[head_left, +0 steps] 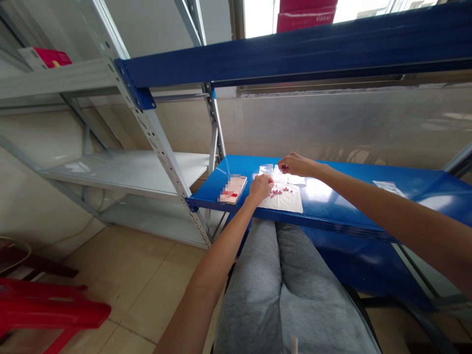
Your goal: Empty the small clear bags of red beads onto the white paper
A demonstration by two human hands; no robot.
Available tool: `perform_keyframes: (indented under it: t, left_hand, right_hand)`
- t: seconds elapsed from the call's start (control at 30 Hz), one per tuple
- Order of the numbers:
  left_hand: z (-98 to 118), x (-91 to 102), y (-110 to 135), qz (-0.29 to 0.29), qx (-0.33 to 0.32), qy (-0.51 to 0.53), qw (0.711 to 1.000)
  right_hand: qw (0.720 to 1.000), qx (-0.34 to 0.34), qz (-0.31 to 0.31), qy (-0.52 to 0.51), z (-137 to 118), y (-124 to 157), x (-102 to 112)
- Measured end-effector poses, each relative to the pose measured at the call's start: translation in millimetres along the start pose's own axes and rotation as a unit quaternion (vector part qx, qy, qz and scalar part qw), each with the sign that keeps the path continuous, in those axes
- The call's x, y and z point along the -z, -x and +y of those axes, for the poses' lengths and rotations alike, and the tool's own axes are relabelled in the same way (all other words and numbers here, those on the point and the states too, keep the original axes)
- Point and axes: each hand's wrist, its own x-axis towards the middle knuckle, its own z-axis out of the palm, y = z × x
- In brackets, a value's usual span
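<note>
A white sheet (286, 200) lies on the blue shelf (346, 194) with several small pink-red pieces (279, 191) scattered on it. My left hand (260, 186) rests at the sheet's left edge, fingers curled into a pinch beside the pieces; what it holds is too small to see. My right hand (296, 164) is just behind the sheet, fingers pinched on a small clear plastic bag (275, 172) that lies with other clear bags at the back.
A phone (233, 189) lies at the shelf's left end. Another clear bag (388, 186) sits far right on the shelf. A blue beam (295, 56) runs overhead. Grey racking (125, 169) stands left, a red stool (47, 309) on the floor. My knees (280, 275) are under the shelf.
</note>
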Motion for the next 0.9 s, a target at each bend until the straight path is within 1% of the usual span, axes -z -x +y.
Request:
perform_keyframes:
  t: [0.33,0.53,0.67,0.9]
  left_hand:
    - [-6.8,-9.4,-5.7,-0.009,-0.008,-0.007,1.0]
    - [-6.1,-8.7,-4.9,-0.019,-0.007,-0.016,1.0]
    - [-4.4,-8.0,-3.8,-0.023,-0.007,-0.019,1.0]
    - [-4.1,-8.2,-4.2,-0.025,-0.001,-0.019,1.0]
  right_hand:
    - [1.0,0.02,0.001,-0.003,7.6,0.7,-8.3]
    - [1.0,0.007,-0.011,-0.023,4.1,4.2,-6.4]
    - [1.0,-0.014,-0.018,-0.017,3.9,4.6,-6.3]
    - [0.999,-0.02,-0.027,-0.005,5.8,4.7,-5.1]
